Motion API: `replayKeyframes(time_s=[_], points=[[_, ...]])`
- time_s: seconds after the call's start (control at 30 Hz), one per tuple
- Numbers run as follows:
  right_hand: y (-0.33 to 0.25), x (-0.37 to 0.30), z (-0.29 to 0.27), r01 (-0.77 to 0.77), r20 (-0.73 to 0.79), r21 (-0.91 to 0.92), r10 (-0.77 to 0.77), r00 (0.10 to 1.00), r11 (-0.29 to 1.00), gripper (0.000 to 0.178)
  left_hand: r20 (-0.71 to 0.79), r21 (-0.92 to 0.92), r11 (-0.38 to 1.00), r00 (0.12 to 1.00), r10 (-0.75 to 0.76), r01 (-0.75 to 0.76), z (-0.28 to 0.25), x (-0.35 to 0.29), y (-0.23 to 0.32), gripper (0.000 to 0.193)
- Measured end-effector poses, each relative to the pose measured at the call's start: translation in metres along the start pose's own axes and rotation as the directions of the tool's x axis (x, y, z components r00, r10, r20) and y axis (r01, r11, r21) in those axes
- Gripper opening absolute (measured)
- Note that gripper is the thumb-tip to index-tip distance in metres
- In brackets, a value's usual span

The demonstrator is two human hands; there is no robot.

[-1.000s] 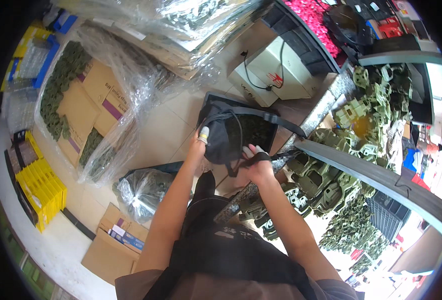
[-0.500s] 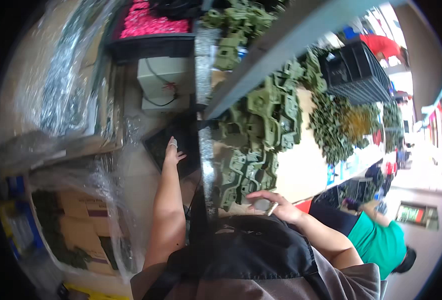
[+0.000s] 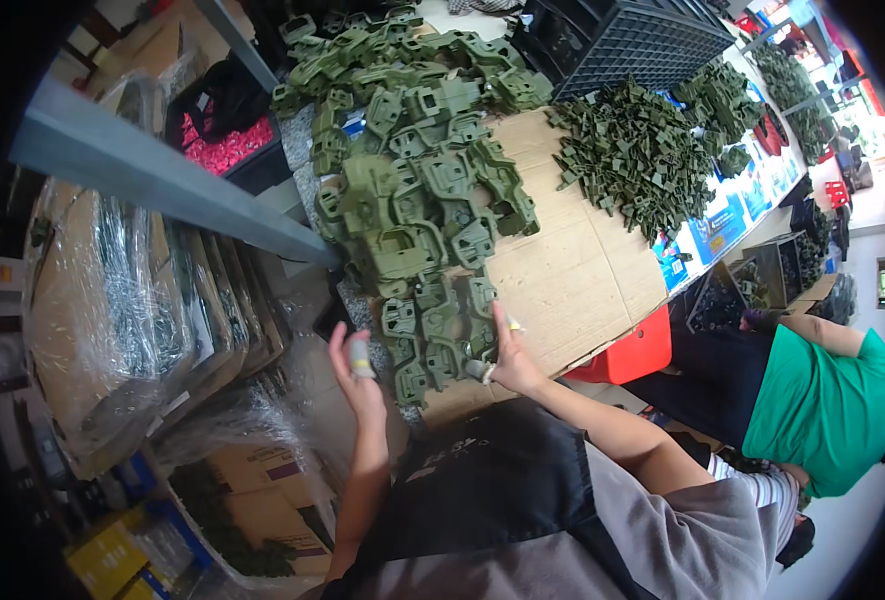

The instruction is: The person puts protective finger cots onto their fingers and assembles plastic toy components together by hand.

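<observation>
No wording clearly readable. Pale lettering (image 3: pixel 449 458) on black apron (image 3: pixel 502 500), too small to make out. Dark print beside purple band (image 3: pixel 282 470) on cardboard box (image 3: pixel 245 468), blurred. Print on blue-and-white packaging (image 3: pixel 719 228), illegible.

Place: workshop or small factory floor, handling parts in bulk. Evidence: long bench (image 3: pixel 572 265) covered with flattened cardboard; rows of near-identical green moulded parts (image 3: pixel 392 180) along one edge; loose heap of small dark-green pieces (image 3: pixel 642 155) farther over. Black slatted crate (image 3: pixel 632 50) stands on the bench; pink pieces (image 3: pixel 230 150) fill a bin to its left. Cardboard stack (image 3: pixel 132 290) in clear wrap on the left, yellow containers (image 3: pixel 112 560) at lower left. Wearer in black apron (image 3: pixel 482 480); another person in a green shirt (image 3: pixel 822 410) at right.
</observation>
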State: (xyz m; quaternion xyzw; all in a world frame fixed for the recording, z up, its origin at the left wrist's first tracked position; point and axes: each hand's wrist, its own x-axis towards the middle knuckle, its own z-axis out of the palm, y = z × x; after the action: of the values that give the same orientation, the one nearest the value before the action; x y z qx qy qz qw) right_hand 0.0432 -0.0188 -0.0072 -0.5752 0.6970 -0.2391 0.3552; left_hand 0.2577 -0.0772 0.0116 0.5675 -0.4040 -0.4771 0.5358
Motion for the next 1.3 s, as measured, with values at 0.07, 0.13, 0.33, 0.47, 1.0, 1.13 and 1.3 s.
replayKeyframes(time_s=[0.07,0.13,0.33,0.47,1.0,1.13,1.3], points=[[0.011,0.004,-0.016,-0.043,0.041,0.141,0.038,0.998,0.989,0.096,0.224,0.125,0.987,0.972,0.067,-0.097,0.014,-0.021,0.004,0.038],[0.025,0.006,-0.038,-0.152,0.144,0.374,0.105,0.984,0.915,0.090,0.348,0.309,0.937,0.937,0.046,-0.161,0.028,-0.034,-0.001,0.040],[0.071,0.007,-0.150,-0.151,0.121,0.312,0.119,0.986,0.938,0.066,0.278,0.625,0.741,0.957,0.081,-0.244,0.096,-0.057,-0.015,0.055],[0.106,0.003,-0.218,-0.060,0.075,0.433,0.030,0.997,0.900,0.065,0.332,0.728,0.603,0.937,0.106,-0.326,0.138,-0.062,-0.025,0.063],[0.130,0.023,-0.294,0.282,0.021,0.687,-0.406,0.914,0.670,0.083,0.465,-0.015,0.978,0.867,-0.177,0.207,0.298,-0.111,0.028,0.086],[0.145,0.006,-0.225,0.257,0.124,0.534,-0.375,0.919,0.806,0.090,0.566,0.276,0.936,0.824,0.025,-0.218,0.314,-0.115,0.033,0.085],[0.117,0.006,-0.250,0.230,0.073,0.539,-0.317,0.945,0.810,0.086,0.504,0.238,0.958,0.864,0.021,-0.162,0.309,-0.124,0.030,0.086]])
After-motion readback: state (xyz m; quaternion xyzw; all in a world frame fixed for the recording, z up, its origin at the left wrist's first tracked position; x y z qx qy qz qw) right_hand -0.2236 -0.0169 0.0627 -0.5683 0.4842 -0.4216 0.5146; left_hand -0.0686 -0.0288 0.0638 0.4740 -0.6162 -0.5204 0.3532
